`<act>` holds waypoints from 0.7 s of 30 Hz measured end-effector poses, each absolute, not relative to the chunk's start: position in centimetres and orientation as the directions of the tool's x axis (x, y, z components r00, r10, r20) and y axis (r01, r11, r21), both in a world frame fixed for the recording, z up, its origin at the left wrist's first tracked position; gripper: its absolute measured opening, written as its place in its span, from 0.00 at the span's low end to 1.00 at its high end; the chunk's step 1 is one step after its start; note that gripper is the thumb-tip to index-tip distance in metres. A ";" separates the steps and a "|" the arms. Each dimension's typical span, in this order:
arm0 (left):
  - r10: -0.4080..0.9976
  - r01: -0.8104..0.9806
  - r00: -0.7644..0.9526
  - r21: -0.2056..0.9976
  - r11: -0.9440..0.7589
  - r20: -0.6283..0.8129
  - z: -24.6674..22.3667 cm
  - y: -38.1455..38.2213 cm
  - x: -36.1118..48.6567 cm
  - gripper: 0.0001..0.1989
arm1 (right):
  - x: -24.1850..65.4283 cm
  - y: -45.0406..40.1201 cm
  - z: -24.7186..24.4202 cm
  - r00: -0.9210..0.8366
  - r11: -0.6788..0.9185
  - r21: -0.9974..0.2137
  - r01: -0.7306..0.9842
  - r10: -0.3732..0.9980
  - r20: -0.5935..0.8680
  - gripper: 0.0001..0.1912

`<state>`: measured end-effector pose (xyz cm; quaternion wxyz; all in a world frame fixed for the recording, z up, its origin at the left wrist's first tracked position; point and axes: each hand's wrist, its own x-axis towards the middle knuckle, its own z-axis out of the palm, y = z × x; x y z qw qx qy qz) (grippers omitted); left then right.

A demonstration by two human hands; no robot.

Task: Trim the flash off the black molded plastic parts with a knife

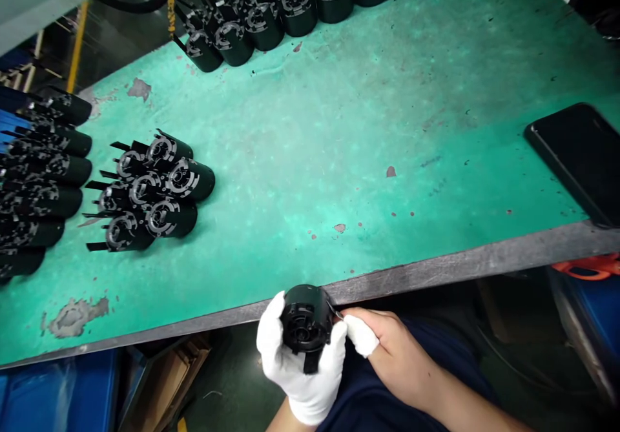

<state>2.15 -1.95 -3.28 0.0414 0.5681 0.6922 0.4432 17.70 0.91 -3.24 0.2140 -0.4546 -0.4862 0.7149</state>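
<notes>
My left hand (310, 374), in a white glove, grips a black cylindrical plastic housing (306, 321) just at the table's front edge. The housing's ribbed, ringed end faces me, and a flat tab on it points down toward my palm. My right hand (387, 345) is bare except for a white cover on the thumb. Its thumb and index finger are pinched together at the housing's right side. A thin dark sliver shows by those fingertips, but I cannot make out what it is or whether it belongs to the housing.
Similar black housings stand in a cluster (165, 186) on the green table (310, 128), in rows at the left edge (62, 167) and along the back (295, 9). A black phone (576, 161) lies at right. Orange handles (588, 267) and blue bins (62, 393) sit below table height.
</notes>
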 end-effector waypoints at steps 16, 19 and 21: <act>0.826 0.828 -0.274 0.557 -0.057 0.492 -4.0 -2.2 1.3 0.43 | 17.1 1.4 -2.7 -0.458 -0.434 -0.887 0.156 0.764 -0.454 0.14; 0.815 0.837 -0.262 0.542 -0.074 0.516 -4.2 -2.2 1.2 0.42 | 16.9 1.5 -2.9 -0.435 -0.434 -0.884 0.172 0.772 -0.464 0.15; 0.810 0.844 -0.241 0.527 -0.097 0.534 -4.2 -2.3 1.1 0.42 | 17.0 1.3 -3.0 -0.437 -0.447 -0.884 0.139 0.773 -0.459 0.16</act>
